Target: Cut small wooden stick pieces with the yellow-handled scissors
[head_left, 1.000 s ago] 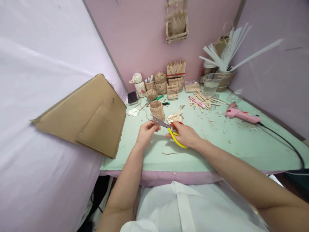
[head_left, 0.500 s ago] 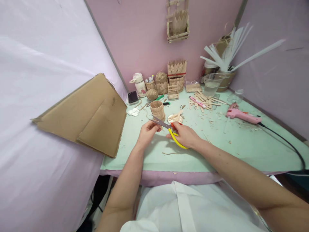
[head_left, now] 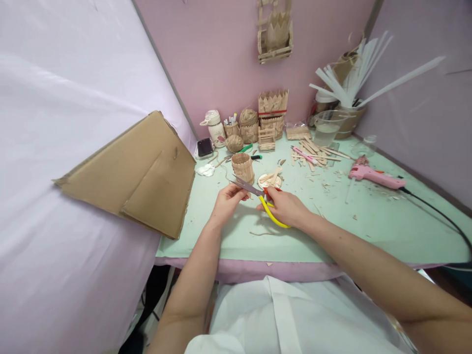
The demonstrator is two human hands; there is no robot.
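Note:
Yellow-handled scissors (head_left: 273,214) are in my right hand (head_left: 289,206), their blades parted and pointing left over my other hand. My left hand (head_left: 229,200) is closed in a pinch close under the blades; what its fingertips hold is too small to make out. Just beyond the blades stands a small round wooden-stick pot (head_left: 242,167), upright. To its right lies a round white-and-tan piece (head_left: 264,181) with several short wooden sticks on it. A short piece of twine (head_left: 261,233) lies on the table in front of my hands.
A pink glue gun (head_left: 376,176) with a black cord lies at right. Wooden sticks (head_left: 315,151) are piled behind. A cardboard sheet (head_left: 147,182) leans at left. Twine balls (head_left: 234,143), a white bottle (head_left: 215,129) and a clear water cup (head_left: 326,130) stand at the back.
The view has shifted slightly, so everything sits a little further right. My hands and the scissors keep nearly the same pose.

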